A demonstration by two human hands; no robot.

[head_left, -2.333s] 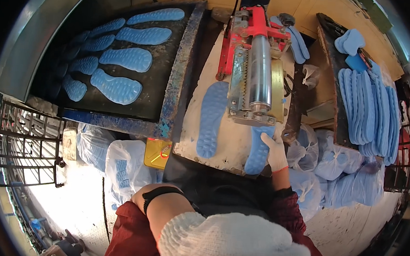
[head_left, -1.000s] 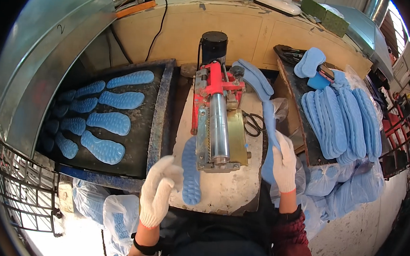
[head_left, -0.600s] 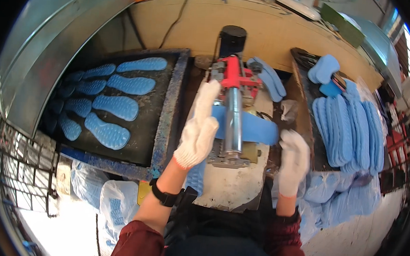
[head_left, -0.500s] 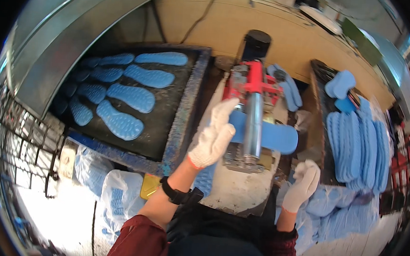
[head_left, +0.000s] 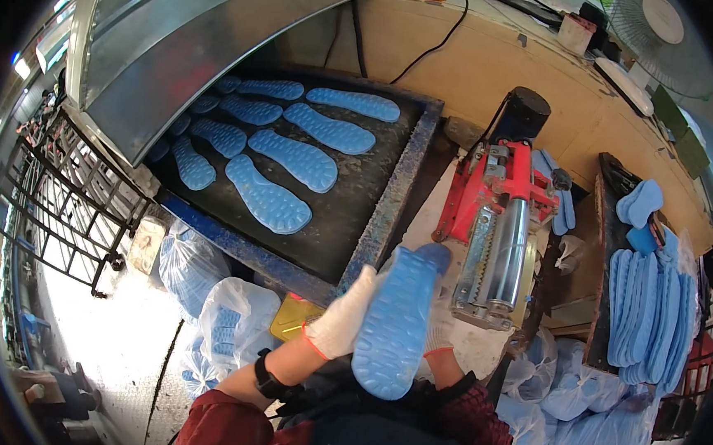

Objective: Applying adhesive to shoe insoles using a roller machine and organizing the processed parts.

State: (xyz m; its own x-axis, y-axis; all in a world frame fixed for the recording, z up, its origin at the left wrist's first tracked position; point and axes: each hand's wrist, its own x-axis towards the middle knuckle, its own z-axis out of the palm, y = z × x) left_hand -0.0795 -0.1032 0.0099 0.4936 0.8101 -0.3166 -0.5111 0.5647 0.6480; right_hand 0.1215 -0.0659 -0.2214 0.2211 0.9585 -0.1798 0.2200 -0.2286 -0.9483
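Note:
A blue, bumpy insole is held up in front of my body, its surface toward me. My left hand, in a white knitted glove, closes on its left edge. My right hand, also gloved, is at its right edge; the insole hides most of its fingers. A darker blue tip shows beyond the insole's upper end; whether it belongs to a second piece I cannot make out. Just ahead to the right stands a red machine with a shiny metal roller.
On the left, a dark tray bears several blue insoles under a sheet-metal hood. Stacked insoles fill a board at the right. Bags of blue pieces lie below, beside a wire rack.
The blue piece that lay across the roller is gone from there. Both hands have come together in front of me around an insole. The view has swung left.

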